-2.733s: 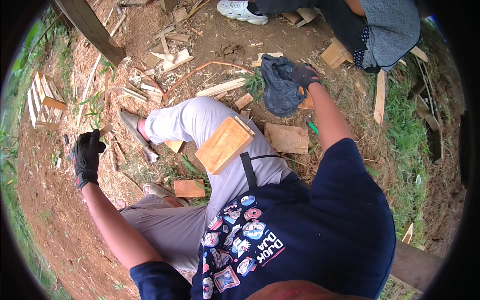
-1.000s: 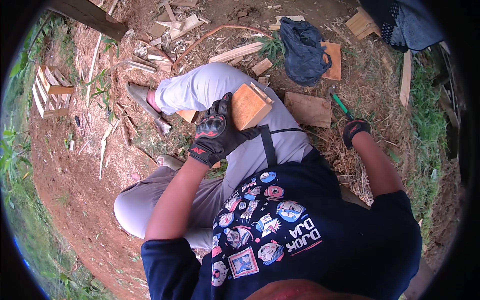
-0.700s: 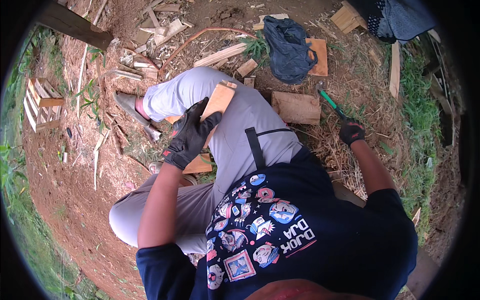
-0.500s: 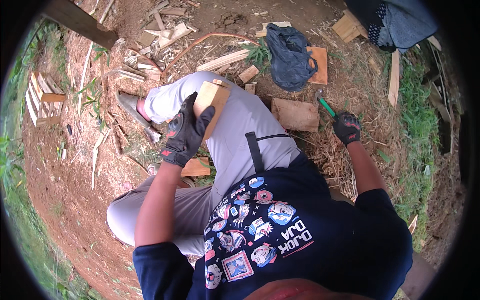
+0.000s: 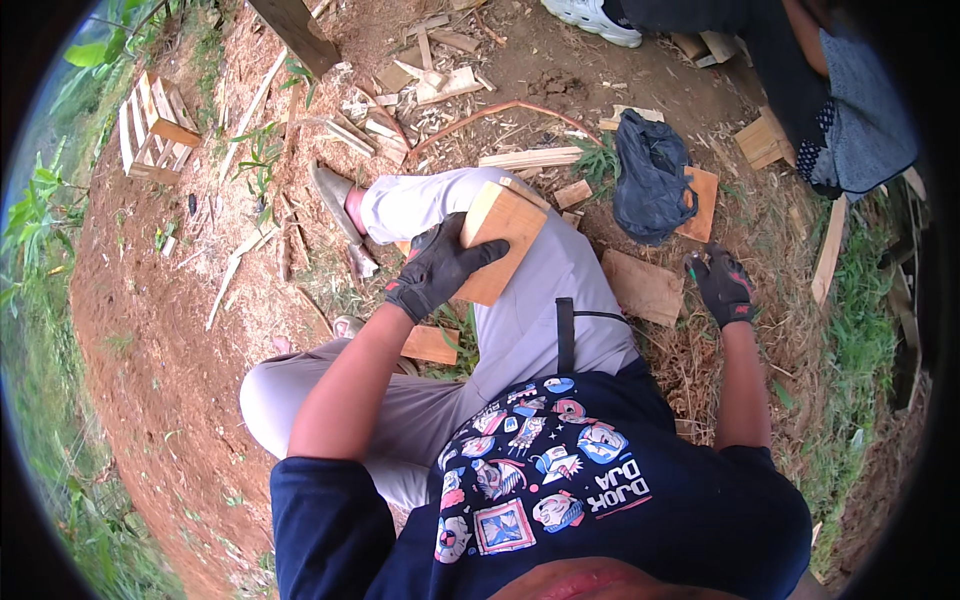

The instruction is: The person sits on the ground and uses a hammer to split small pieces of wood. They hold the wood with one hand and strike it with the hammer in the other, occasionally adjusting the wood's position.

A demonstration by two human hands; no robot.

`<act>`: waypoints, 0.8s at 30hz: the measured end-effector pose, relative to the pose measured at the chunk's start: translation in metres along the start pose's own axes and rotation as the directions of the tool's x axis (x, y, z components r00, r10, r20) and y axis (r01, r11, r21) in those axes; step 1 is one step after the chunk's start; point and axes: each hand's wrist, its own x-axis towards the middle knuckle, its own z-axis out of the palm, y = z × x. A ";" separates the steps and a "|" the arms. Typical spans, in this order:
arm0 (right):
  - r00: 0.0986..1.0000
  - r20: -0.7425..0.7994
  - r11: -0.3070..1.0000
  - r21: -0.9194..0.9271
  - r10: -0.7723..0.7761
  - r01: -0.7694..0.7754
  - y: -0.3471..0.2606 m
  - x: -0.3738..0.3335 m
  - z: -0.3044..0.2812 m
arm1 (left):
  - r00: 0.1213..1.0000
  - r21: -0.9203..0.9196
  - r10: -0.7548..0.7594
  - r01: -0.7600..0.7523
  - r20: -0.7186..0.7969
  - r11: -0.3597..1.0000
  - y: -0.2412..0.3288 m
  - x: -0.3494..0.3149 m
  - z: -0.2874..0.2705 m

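My left hand (image 5: 440, 270), in a black glove, grips a flat wooden board (image 5: 512, 240) above my bent leg. A thin strip of wood (image 5: 525, 192) lies along the board's far edge. Off to the right, my gloved right hand (image 5: 727, 288) is raised, with a small green bit of the hammer (image 5: 689, 268) showing at its fingers; the hammer's head and most of its handle are hidden. Left of that hand, a thick wooden block (image 5: 643, 287) rests on the ground. Below my left hand another small board (image 5: 432, 345) lies by my foot.
A dark plastic bag (image 5: 648, 185) lies partly over an orange-brown board (image 5: 702, 205). Wood scraps (image 5: 445, 85) are scattered at the far side. A slatted wooden crate (image 5: 160, 128) stands far left, near a post (image 5: 297, 38). Another person's leg (image 5: 775, 70) is at the upper right.
The view has shifted, so the surroundings sit further right and lower. The board in my left hand has turned to show more of its broad face. The hammer's outstretched green handle is now mostly out of sight.
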 end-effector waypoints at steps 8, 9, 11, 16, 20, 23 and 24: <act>0.631 -0.318 0.483 0.435 -0.708 0.760 -0.233 -0.009 -0.062 | 0.986 -0.253 0.079 -0.040 0.147 0.967 0.023 -0.030 -0.009; 0.629 -0.271 0.507 0.405 -0.729 0.761 -0.240 -0.009 -0.076 | 0.989 -0.264 0.040 -0.001 0.144 0.965 0.023 -0.032 -0.012; 0.623 -0.161 0.548 0.345 -0.765 0.762 -0.253 -0.010 -0.093 | 0.992 -0.229 -0.023 0.052 0.125 0.972 0.025 -0.038 -0.017; 0.481 -0.459 0.330 0.373 -0.747 0.867 -0.267 0.000 -0.061 | 0.992 -0.089 -0.093 0.100 0.082 0.991 0.033 -0.047 -0.029; 0.449 -0.429 0.280 0.401 -0.784 0.872 -0.265 0.009 -0.059 | 0.993 -0.031 -0.107 0.108 0.051 0.994 0.022 -0.045 -0.028; 0.499 -0.411 0.334 0.410 -0.763 0.849 -0.270 0.010 -0.058 | 0.998 0.006 -0.068 0.068 0.009 0.998 0.018 -0.043 -0.029; 0.519 -0.394 0.342 0.436 -0.759 0.832 -0.271 0.008 -0.060 | 0.999 0.094 -0.020 0.024 -0.042 0.995 0.007 -0.038 -0.026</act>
